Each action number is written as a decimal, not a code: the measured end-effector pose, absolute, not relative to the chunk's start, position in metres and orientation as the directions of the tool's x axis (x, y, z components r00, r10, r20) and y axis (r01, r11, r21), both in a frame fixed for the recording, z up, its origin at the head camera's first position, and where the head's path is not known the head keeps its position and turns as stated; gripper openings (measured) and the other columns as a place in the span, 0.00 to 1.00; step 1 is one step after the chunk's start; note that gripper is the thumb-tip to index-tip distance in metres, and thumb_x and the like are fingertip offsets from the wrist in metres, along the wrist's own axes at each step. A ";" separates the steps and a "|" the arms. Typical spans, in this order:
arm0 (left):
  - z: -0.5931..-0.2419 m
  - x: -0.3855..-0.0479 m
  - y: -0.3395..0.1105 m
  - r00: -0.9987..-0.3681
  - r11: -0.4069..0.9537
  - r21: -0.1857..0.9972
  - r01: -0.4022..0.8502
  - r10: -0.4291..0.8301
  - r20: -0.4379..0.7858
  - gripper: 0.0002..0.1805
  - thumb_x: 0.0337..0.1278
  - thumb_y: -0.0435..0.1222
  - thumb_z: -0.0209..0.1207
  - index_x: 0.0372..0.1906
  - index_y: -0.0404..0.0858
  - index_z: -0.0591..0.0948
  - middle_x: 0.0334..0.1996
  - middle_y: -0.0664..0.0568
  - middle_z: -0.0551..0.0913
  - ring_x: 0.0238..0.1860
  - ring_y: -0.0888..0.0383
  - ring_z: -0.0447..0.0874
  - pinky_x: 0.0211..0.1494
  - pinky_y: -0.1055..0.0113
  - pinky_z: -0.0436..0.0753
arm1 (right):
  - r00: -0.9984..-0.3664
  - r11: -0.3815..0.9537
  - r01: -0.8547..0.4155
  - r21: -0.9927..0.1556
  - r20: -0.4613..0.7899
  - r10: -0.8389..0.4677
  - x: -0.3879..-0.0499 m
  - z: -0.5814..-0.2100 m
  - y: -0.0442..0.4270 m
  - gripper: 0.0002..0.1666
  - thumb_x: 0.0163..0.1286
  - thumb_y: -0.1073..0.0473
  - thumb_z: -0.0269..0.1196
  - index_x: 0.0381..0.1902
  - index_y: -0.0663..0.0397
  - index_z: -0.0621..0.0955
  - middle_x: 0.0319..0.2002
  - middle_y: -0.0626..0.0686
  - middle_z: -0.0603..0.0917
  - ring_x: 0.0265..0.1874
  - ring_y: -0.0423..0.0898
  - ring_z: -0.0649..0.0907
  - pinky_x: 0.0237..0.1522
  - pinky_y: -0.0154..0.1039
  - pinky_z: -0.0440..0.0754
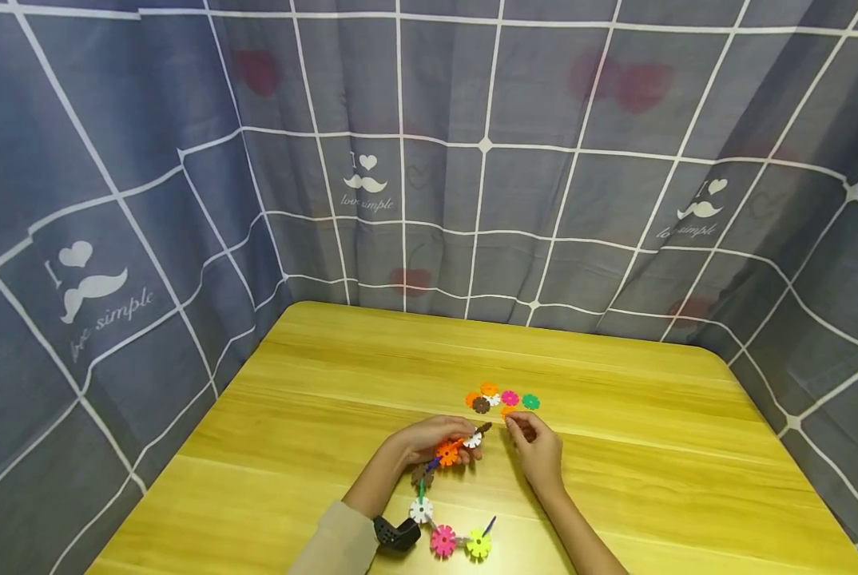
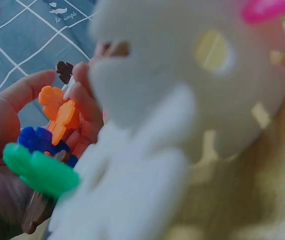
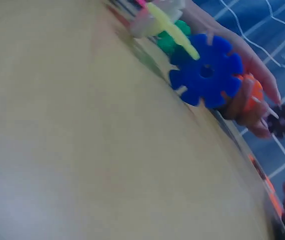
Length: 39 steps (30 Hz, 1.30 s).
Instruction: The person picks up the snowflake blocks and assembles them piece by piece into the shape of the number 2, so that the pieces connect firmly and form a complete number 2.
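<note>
A chain of notched plastic discs runs from my left hand [image 1: 436,439] down to the table, with a white disc [image 1: 421,509], a pink disc [image 1: 443,541] and a yellow disc [image 1: 478,544] in its lower part. The left fingers pinch its upper end near a white disc [image 1: 473,439], and a brown disc [image 1: 484,428] sticks out past them. In the left wrist view, orange pieces [image 2: 65,120] and a green piece [image 2: 40,170] lie by the palm. To the right of the chain's end, my right hand [image 1: 540,455] pinches an orange disc [image 1: 507,411] by its edge.
Beyond the hands lie several loose discs, among them a pink one [image 1: 510,398], a green one [image 1: 530,402], a brown one [image 1: 481,405] and an orange one [image 1: 490,389]. The wooden table [image 1: 292,383] meets a grey-blue checked curtain [image 1: 443,184] at its back and sides.
</note>
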<state>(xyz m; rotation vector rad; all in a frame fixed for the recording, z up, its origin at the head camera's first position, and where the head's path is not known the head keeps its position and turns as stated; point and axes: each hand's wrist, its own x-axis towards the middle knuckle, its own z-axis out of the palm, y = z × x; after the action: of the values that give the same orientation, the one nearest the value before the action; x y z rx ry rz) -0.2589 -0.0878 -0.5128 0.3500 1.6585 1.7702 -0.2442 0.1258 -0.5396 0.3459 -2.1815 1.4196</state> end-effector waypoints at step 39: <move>-0.503 -0.254 -0.083 -0.756 0.251 0.957 -0.143 0.597 -0.270 0.26 0.61 0.52 0.52 0.54 0.37 0.78 0.30 0.49 0.83 0.25 0.62 0.78 0.44 0.63 0.77 | -0.980 -0.139 -0.168 -0.976 0.181 -0.087 -0.227 -0.533 0.128 0.17 0.61 0.64 0.63 0.45 0.72 0.77 0.22 0.59 0.82 0.19 0.46 0.81 0.22 0.37 0.81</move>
<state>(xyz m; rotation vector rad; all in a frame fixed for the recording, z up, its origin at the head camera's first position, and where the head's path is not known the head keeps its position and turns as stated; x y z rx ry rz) -0.2541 -0.0834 -0.5034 0.4115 1.9166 1.5609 -0.2274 0.1279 -0.5331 0.2994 -2.0249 2.3115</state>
